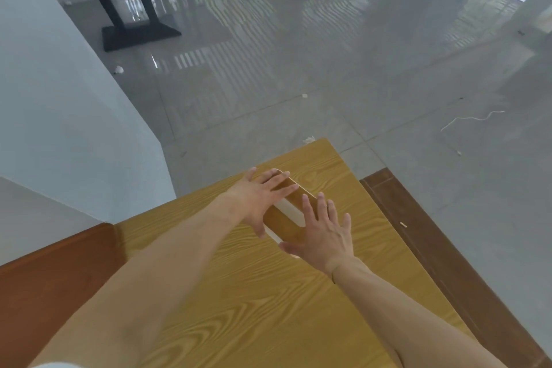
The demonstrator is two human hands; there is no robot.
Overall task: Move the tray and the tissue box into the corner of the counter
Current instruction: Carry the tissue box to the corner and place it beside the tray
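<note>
A wooden tissue box (291, 212) with a pale slot along its top lies on the yellow wood-grain counter (239, 293), a short way in from the counter's far corner (324, 142). My left hand (260, 197) rests flat with spread fingers over the box's far left end. My right hand (322, 233) lies over its near right end, fingers also apart. Neither hand is closed around the box. No tray shows in the head view.
A white wall (74, 104) runs along the left, with brown trim (53, 284) at the counter's near left and a brown edge strip (433, 248) along its right. Beyond the corner lies a glossy grey floor (328, 75) and a black table base (137, 33).
</note>
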